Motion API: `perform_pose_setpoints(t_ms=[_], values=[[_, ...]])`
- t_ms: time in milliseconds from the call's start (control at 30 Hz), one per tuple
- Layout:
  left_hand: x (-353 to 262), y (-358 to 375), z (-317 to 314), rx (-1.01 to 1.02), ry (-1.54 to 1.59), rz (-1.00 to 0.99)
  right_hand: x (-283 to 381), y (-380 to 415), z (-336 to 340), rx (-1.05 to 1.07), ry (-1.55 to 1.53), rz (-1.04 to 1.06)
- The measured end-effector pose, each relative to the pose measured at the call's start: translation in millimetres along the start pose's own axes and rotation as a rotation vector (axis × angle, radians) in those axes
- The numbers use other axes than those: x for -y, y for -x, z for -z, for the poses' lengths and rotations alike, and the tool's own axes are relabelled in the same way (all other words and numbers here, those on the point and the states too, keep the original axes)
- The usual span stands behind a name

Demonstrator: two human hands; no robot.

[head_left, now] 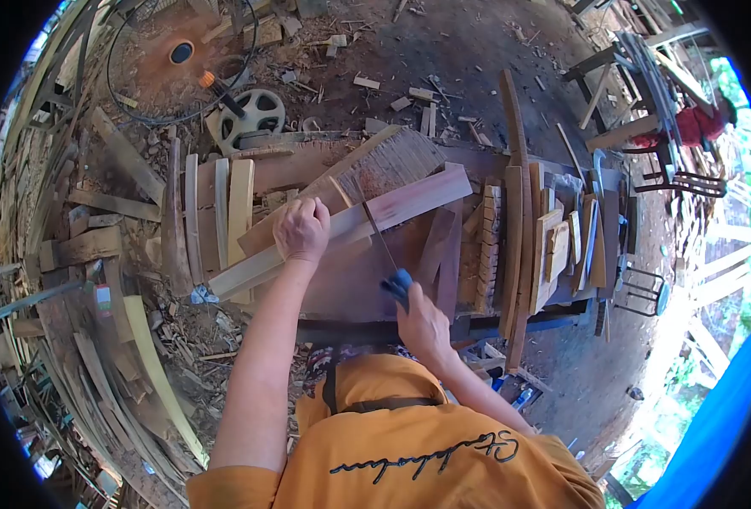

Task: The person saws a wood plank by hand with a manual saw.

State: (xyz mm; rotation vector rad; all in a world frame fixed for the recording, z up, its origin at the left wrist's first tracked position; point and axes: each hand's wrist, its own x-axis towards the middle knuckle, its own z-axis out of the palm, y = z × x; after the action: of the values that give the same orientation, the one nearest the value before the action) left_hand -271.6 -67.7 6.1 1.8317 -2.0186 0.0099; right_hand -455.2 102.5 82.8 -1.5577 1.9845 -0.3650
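Person in an orange shirt is standing at a cluttered table [341, 293] outdoors, seen from above

Left hand [302, 231] is lying curled, knuckles up, on a long pale wooden plank [350, 222], pressing it down onto the table. The plank is running diagonally, its low end near the table's left edge and its high end toward the upper right, resting across other boards

Right hand [422, 322] is gripping the blue handle [398, 284] of a hand saw [379, 237], fingers wrapped closed around it. The thin blade is extending away from the body and crossing the plank just to the right of the left hand; blade is touching the plank's near edge, depth of cut cannot be told

Behind the plank a wide ribbed board [396, 161] is lying tilted. Several curved slats [223, 212] are standing side by side at the table's left. At the right a stack of short cut blocks [490, 246] and narrow strips [553, 242] is filling the table. A long curved piece [515, 170] is leaning across that side

On the ground beyond, a black cable loop [180, 64] and a spoked wheel [256, 110] are lying among offcuts
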Motion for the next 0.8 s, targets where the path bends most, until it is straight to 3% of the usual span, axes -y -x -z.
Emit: perform_pose_setpoints(t_ms=[67,267,467,667,800], values=[[2.7,6.7,0.1,0.002,-0.012,-0.014,-2.1,14.3,5.6,0.071,0.026,-0.039],[0.4,1.9,2.4,-0.010,0.017,-0.005,12.6,-58.8,-21.8,-0.005,0.049,0.034],[4.0,5.8,-0.9,0.011,0.004,-0.018,-2.8,15.7,0.4,0.071,0.008,-0.087],[1.3,2.3,-1.8,-0.027,0.006,-0.021,14.2,-58.4,-17.4,0.007,0.021,0.030],[2.5,1.7,-3.8,-0.010,0.032,-0.013,-0.9,0.8,2.7,0.073,0.003,-0.075]])
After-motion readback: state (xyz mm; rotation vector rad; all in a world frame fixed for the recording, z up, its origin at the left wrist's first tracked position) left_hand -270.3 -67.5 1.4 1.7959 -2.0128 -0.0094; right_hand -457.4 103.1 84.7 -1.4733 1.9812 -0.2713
